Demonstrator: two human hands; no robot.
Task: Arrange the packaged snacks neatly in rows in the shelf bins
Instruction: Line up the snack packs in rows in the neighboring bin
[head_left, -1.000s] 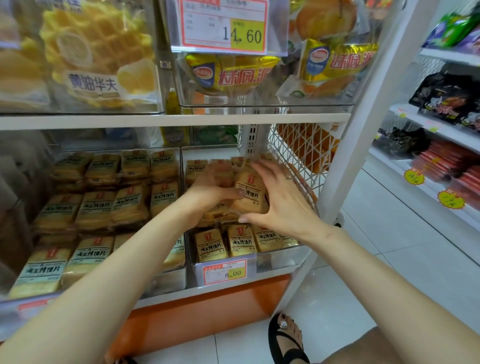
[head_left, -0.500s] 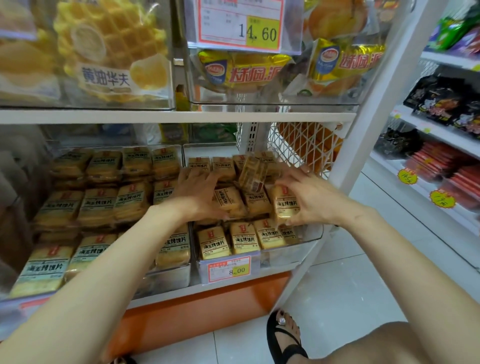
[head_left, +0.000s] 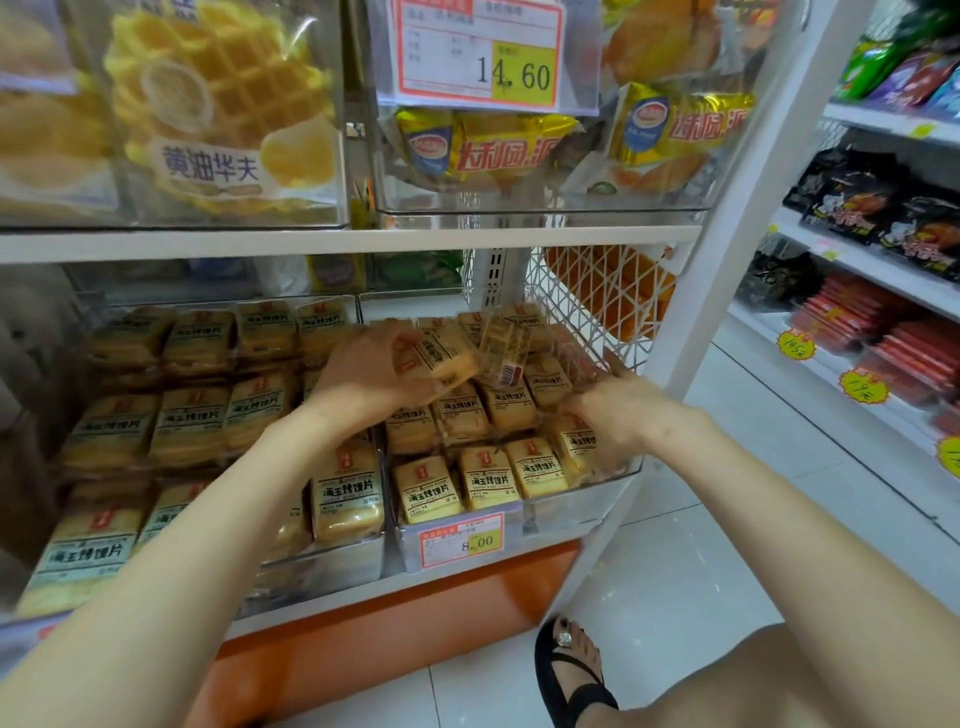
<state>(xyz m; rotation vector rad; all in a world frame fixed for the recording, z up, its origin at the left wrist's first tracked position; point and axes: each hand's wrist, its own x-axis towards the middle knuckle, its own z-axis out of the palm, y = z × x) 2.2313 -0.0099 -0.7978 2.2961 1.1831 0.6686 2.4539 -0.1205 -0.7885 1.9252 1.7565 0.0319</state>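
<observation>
Two clear bins on the low shelf hold rows of tan snack packs. My left hand (head_left: 371, 371) grips one tan pack (head_left: 449, 356), lifted and tilted above the middle of the right bin (head_left: 587, 501). Next to it another pack (head_left: 504, 348) stands on edge, its barcode showing. My right hand (head_left: 615, 415) is down at the bin's right side, fingers curled on a pack (head_left: 574, 441) in the front right corner. The left bin (head_left: 332, 558) holds tidy rows of the same packs (head_left: 192, 415).
A shelf above carries clear bins of waffles (head_left: 218, 114) and yellow cake packs (head_left: 498, 148) behind a 14.60 price tag (head_left: 480, 52). A white upright post (head_left: 727, 249) and wire mesh (head_left: 587, 296) bound the right bin. Another shelf unit (head_left: 878, 291) stands right. My sandalled foot (head_left: 569, 670) is below.
My left hand has lifted a pack and tilted it above the right bin. My right hand has slid right and down to the bin's front right corner.
</observation>
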